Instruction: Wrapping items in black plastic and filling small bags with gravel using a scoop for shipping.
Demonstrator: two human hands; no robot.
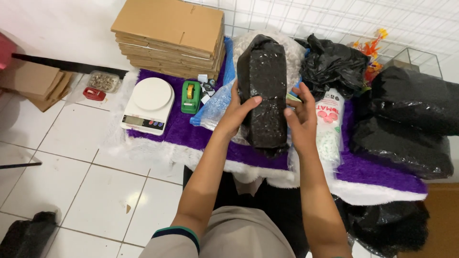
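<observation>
Left hand point(237, 111) wraps its fingers round the left side of a long clear bag packed with black granules point(263, 91), while the right hand point(301, 119) presses flat against the bag's right side, so the bag stands upright over the middle of the purple rug point(191, 138) on the tiled floor. Judging by this, the bag is filled but not yet weighed: the white scale point(147, 105) at the rug's left edge sits bare, the green tape dispenser point(191, 97) beside it untouched, and flat cardboard boxes point(172, 36) stacked at the far edge are unfolded.

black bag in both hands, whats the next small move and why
Probably lower the black bag toward the scale. The left hand and right hand hold it upright above the purple mat, and the scale's white pan sits bare just left.
</observation>
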